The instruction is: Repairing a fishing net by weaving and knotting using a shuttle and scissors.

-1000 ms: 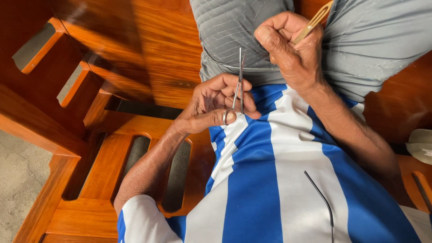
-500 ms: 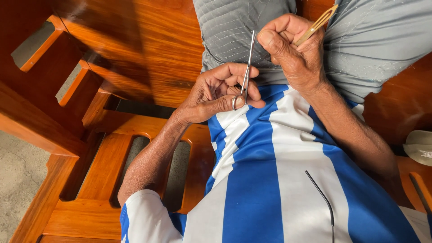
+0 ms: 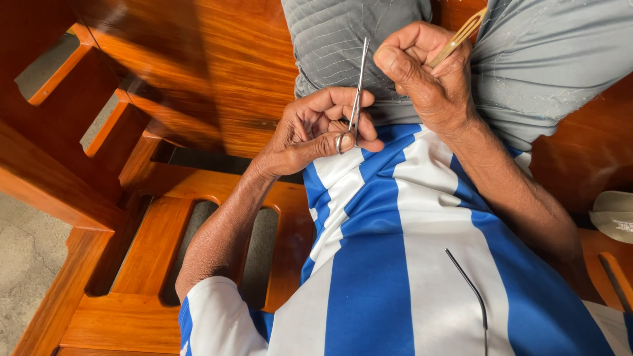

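Wooden chair [image 3: 198,86] frames the scene; grey shorts [image 3: 554,66] carry fine netting [image 3: 330,46] across the lap, apparently spread there within reach of both hands. Left hand [image 3: 316,128], grip closed, holds slim scissors [image 3: 356,99] upright, tips at the mesh, seemingly for trimming. Right hand [image 3: 428,72], fist tight, clamps a yellowish netting needle [image 3: 461,33] clear above the mesh

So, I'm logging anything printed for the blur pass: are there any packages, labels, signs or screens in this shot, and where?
None in view: no package, label, sign or screen. Only wooden furniture, grey shorts and a blue and white striped shirt.
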